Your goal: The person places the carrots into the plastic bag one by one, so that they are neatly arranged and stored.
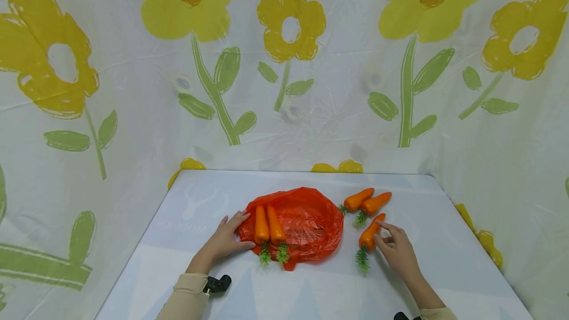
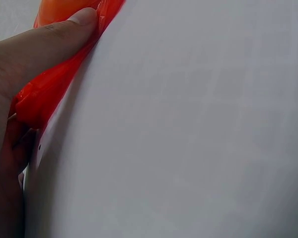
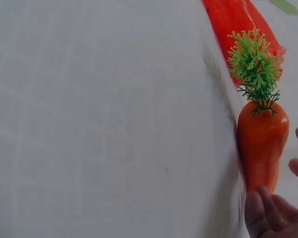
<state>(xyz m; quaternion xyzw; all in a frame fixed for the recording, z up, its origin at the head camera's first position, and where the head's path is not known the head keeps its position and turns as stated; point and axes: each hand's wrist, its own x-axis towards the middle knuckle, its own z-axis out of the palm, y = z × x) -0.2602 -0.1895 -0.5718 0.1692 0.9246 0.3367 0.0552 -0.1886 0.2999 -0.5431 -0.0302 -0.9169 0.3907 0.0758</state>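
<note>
A red plastic bag (image 1: 311,226) lies spread on the table, with two toy carrots (image 1: 261,225) with green tops on its left part. At the bag's left edge is my left hand (image 1: 227,238); in the left wrist view its thumb (image 2: 64,42) lies over the red plastic, with the other fingers behind it, pinching the edge. To the right of the bag, my right hand (image 1: 397,251) is beside a single orange carrot (image 3: 262,144). Fingertips (image 3: 256,203) are at the carrot's narrow end, while others stand apart from its side.
Two more carrots (image 1: 377,203) lie side by side behind the right hand, near the bag's right edge. The white table (image 1: 338,290) is bordered at the back and sides by a flower-printed curtain (image 1: 329,127).
</note>
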